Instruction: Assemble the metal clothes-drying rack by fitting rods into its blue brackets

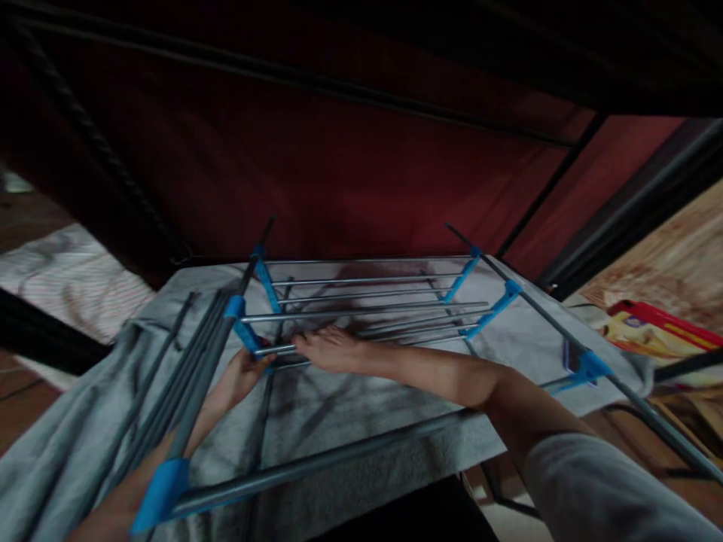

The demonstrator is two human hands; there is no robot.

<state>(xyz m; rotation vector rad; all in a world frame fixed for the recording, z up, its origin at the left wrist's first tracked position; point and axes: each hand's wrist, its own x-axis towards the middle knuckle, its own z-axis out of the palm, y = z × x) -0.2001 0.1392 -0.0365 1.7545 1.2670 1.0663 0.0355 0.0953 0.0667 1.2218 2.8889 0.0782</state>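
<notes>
A rack of grey metal rods (361, 281) joined by blue plastic connectors (245, 331) lies on a light cloth. My left hand (244, 374) is closed round the lower end of a blue connector on the rack's left side, where a rod meets it. Just to the right, my right hand (327, 348) lies over that same rod, its fingers wrapped on it. A thicker rod (321, 457) runs across the near side, its left end in another blue connector (163, 493). On the right side, blue connectors (590, 367) sit along a long slanting rod.
Several loose grey rods (186, 369) lie on the grey cloth (73, 421) at the left. A dark red panel with black bars (361, 165) stands behind the rack. At the right are a red and yellow package (660, 329) and a phone-like object (569, 356) partly behind a rod.
</notes>
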